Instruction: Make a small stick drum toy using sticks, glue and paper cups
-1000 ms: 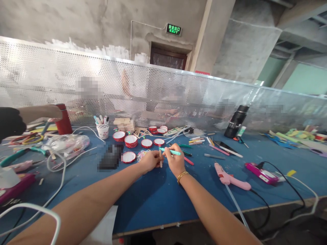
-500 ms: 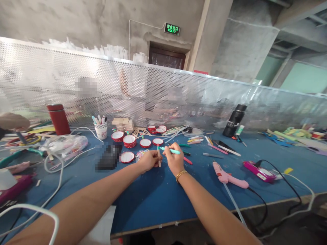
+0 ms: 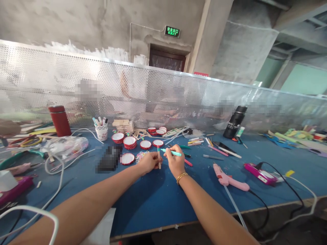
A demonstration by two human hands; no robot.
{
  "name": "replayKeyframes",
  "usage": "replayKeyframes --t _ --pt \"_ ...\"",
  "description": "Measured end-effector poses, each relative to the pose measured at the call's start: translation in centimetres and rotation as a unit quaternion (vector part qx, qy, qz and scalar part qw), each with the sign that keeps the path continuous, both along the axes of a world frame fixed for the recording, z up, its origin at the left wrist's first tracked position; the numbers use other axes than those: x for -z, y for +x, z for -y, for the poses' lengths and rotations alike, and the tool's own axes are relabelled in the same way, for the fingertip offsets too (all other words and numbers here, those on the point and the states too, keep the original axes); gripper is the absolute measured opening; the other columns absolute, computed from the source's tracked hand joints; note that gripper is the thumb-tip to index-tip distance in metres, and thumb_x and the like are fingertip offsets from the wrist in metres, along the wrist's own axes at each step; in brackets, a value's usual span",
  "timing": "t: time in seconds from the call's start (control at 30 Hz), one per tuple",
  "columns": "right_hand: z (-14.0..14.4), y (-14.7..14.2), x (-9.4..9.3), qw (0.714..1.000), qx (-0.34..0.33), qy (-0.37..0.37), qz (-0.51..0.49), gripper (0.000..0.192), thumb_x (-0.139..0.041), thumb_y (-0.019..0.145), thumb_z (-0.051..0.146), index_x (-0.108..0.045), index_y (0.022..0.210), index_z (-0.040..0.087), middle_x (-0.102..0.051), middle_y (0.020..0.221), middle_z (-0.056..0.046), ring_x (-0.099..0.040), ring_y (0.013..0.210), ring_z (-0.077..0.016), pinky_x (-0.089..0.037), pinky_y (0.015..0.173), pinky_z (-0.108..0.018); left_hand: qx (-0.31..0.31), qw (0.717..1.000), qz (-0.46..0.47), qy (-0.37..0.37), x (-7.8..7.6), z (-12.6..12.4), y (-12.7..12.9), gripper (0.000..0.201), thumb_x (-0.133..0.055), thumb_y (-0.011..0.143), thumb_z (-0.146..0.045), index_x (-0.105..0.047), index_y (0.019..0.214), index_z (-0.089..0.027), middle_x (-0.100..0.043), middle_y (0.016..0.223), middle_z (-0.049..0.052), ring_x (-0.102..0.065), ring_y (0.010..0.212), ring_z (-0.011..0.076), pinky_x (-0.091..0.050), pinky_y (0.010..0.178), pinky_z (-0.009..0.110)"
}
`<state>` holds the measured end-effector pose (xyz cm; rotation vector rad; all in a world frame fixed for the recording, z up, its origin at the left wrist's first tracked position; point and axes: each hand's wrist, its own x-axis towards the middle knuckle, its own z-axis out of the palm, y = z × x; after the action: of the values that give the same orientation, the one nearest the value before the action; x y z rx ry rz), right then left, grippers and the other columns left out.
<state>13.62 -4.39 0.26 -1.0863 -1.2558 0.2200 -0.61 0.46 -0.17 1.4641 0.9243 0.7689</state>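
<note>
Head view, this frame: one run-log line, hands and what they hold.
left hand: holds wooden stick upright | right hand: holds teal marker, tip at stick | surface: blue table | nearby: pink glue gun

Head camera looks forward, down over table (image 3: pixel 153 200).

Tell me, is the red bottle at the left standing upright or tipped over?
Upright: the red bottle stands on its base on the blue table, cap on top.

I am counting six red-rimmed lids (image 3: pixel 130 140) lying on the blue table (image 3: pixel 153 194), two flasks, one red (image 3: pixel 60 120) and one black (image 3: pixel 234 121), one pink glue gun (image 3: pixel 228 178), and one pen cup (image 3: pixel 102 130).
</note>
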Motion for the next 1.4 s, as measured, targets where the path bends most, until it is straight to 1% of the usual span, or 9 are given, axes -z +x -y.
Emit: replayKeyframes --t 0.17,0.4,0.57,0.7,0.83,0.97,1.1,1.3,1.4 --pt "0.04 -0.18 -0.09 0.999 -0.033 0.000 0.005 0.030 -0.062 0.091 0.048 -0.049 0.076 0.025 -0.069 0.065 0.000 -0.068 0.061 -0.0183 -0.053 0.063 -0.028 0.000 1.000 0.001 0.005 -0.15 0.16 0.05 0.035 -0.091 0.068 -0.035 -0.061 0.071 -0.018 -0.061 0.059 -0.005 -0.060 0.054 0.0091 -0.048 0.057 0.020" --pt "-0.13 0.09 -0.16 1.000 0.002 0.009 -0.002 0.029 -0.060 0.092 0.044 -0.048 0.074 0.025 -0.069 0.064 0.000 -0.067 0.061 -0.0182 -0.051 0.065 -0.029 -0.003 1.000 -0.005 -0.001 -0.56 0.48 0.07 0.026 -0.085 0.076 -0.029 -0.062 0.070 -0.018 -0.064 0.063 -0.004 -0.061 0.056 0.0093 -0.050 0.059 0.020" --pt "-0.16 -0.01 -0.25 0.999 -0.014 0.012 0.030 0.025 -0.060 0.092 0.041 -0.050 0.075 0.025 -0.070 0.066 -0.001 -0.068 0.063 -0.0190 -0.051 0.066 -0.030 0.002 1.000 0.001 0.001 -0.39 0.25 0.13 0.029 -0.087 0.075 -0.030 -0.061 0.069 -0.018 -0.064 0.062 -0.003 -0.061 0.055 0.0093 -0.050 0.059 0.021" --pt "-0.18 0.26 -0.38 1.000 0.006 0.014 0.016 0.025 -0.060 0.092 0.041 -0.048 0.075 0.026 -0.068 0.064 0.000 -0.067 0.059 -0.0190 -0.050 0.063 -0.029 -0.003 1.000 -0.010 -0.001 -0.40 0.20 0.18 0.027 -0.089 0.072 -0.029 -0.064 0.073 -0.018 -0.065 0.065 -0.003 -0.063 0.059 0.0104 -0.050 0.059 0.021" --pt "0.12 0.23 -0.61 1.000 -0.002 0.015 0.020 0.025 -0.059 0.091 0.041 -0.048 0.075 0.026 -0.069 0.065 0.000 -0.066 0.060 -0.0180 -0.051 0.065 -0.029 -0.004 1.000 -0.005 -0.004 -0.42 0.22 0.19 0.025 -0.087 0.074 -0.029 -0.065 0.072 -0.018 -0.065 0.065 -0.003 -0.062 0.059 0.0100 -0.049 0.059 0.021" --pt "0.13 0.05 -0.66 0.999 -0.011 0.014 0.044 0.026 -0.059 0.092 0.041 -0.050 0.073 0.025 -0.070 0.067 -0.001 -0.067 0.065 -0.0180 -0.051 0.069 -0.029 0.001 1.000 0.004 0.003 -0.32 0.10 0.15 0.031 -0.092 0.068 -0.033 -0.065 0.072 -0.017 -0.065 0.065 -0.003 -0.061 0.059 0.0102 -0.050 0.059 0.021" --pt "-0.16 0.32 -0.57 1.000 0.006 0.015 0.017 0.025 -0.059 0.090 0.041 -0.049 0.073 0.026 -0.069 0.065 0.000 -0.066 0.061 -0.0177 -0.050 0.065 -0.029 -0.009 1.000 -0.008 0.001 -0.41 0.06 0.19 0.035 -0.094 0.064 -0.034 -0.065 0.073 -0.018 -0.067 0.066 -0.003 -0.063 0.060 0.0106 -0.050 0.059 0.021" --pt "-0.10 0.22 -0.37 0.999 -0.010 0.022 0.033 0.024 -0.059 0.092 0.040 -0.050 0.075 0.026 -0.070 0.068 -0.001 -0.067 0.064 -0.0183 -0.052 0.069 -0.030 0.002 1.000 0.000 0.010 -0.49 0.19 0.21 0.032 -0.092 0.067 -0.035 -0.065 0.073 -0.019 -0.063 0.063 -0.004 -0.061 0.058 0.0100 -0.051 0.060 0.021" --pt "-0.19 0.18 -0.21 0.999 -0.006 0.018 0.036 0.025 -0.060 0.091 0.041 -0.051 0.075 0.025 -0.070 0.067 -0.001 -0.068 0.064 -0.0188 -0.052 0.068 -0.030 0.000 1.000 -0.007 0.007 -0.42 0.18 0.18 0.029 -0.090 0.070 -0.032 -0.065 0.073 -0.019 -0.064 0.064 -0.004 -0.061 0.059 0.0103 -0.051 0.062 0.021"
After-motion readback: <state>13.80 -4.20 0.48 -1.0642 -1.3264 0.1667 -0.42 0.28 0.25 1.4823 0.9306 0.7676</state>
